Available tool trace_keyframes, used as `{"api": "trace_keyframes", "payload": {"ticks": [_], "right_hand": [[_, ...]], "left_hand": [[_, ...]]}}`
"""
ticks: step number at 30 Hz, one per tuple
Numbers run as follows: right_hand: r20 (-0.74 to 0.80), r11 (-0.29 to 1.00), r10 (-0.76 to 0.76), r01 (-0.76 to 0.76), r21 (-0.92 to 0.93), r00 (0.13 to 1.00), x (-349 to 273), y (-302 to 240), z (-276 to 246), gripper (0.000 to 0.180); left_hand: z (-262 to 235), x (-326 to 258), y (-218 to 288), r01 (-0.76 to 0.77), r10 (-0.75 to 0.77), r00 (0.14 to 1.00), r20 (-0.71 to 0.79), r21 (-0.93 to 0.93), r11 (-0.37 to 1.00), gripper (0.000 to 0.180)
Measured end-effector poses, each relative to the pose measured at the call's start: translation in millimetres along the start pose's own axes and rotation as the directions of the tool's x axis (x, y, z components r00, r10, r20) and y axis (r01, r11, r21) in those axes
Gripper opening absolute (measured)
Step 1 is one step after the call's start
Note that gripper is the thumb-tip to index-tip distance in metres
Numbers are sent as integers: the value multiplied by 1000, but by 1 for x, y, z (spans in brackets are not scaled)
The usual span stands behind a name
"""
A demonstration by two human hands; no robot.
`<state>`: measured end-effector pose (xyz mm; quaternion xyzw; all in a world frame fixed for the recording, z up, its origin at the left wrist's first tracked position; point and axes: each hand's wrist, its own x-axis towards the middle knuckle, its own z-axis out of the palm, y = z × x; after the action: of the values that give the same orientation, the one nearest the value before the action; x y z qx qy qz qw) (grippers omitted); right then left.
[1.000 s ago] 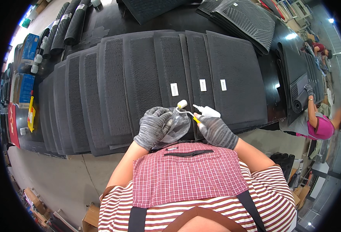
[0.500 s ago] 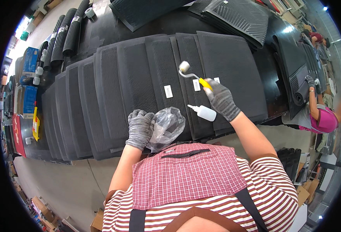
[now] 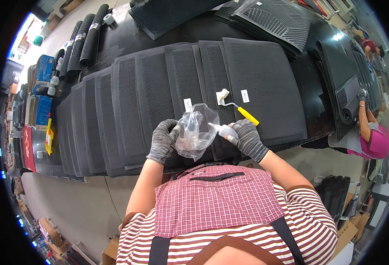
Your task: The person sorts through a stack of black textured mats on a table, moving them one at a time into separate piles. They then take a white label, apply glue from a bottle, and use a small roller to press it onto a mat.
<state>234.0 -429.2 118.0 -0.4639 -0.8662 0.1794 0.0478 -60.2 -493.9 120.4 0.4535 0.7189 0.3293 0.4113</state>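
My left hand (image 3: 164,140), in a grey knit glove, is closed on the edge of a clear plastic bag (image 3: 193,140). Small pieces inside the bag are too blurred to name. In my gloved right hand (image 3: 247,139) is a white squeeze bottle (image 3: 225,130), its thin nozzle pointing left at the bag. Beyond that hand a small roller (image 3: 249,115) with a yellow handle and white head lies on the black mats (image 3: 265,84). Its head rests by a white label on one mat. Another white label (image 3: 245,96) is on the rightmost mat.
Overlapping black mats (image 3: 128,110) spread leftward along the dark table (image 3: 309,79). Rolled mats (image 3: 90,42) and blue boxes (image 3: 43,110) stand at the left, near a yellow tool (image 3: 49,139). Ribbed mats (image 3: 271,24) are stacked at the back. A co-worker (image 3: 375,139) handles a rolled mat (image 3: 348,112) at right.
My right hand has let go of the roller, now lying on the mats, and has picked up the squeeze bottle. My left hand has lifted the bag forward and slightly right.
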Motion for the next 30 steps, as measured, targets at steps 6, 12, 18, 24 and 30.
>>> {"api": "trace_keyframes", "payload": {"ticks": [6,12,18,24,30], "right_hand": [[-134,729,333,-165,664,933,-20,17,-21,42],[-15,79,327,-12,997,945,4,-23,-63,39],[81,27,247,-90,996,966,62,-93,-65,36],[239,173,192,-272,947,952,113,-131,-29,39],[33,544,152,-112,832,988,138,-154,12,39]], "left_hand": [[6,-8,-13,133,-133,991,17,-201,971,16],[38,7,12,-53,54,993,107,-14,999,32],[-20,-6,-20,-448,511,799,-318,252,857,29],[-62,-20,-64,-235,461,850,-255,600,765,35],[-58,-19,-75,-250,477,831,-286,574,780,37]]}}
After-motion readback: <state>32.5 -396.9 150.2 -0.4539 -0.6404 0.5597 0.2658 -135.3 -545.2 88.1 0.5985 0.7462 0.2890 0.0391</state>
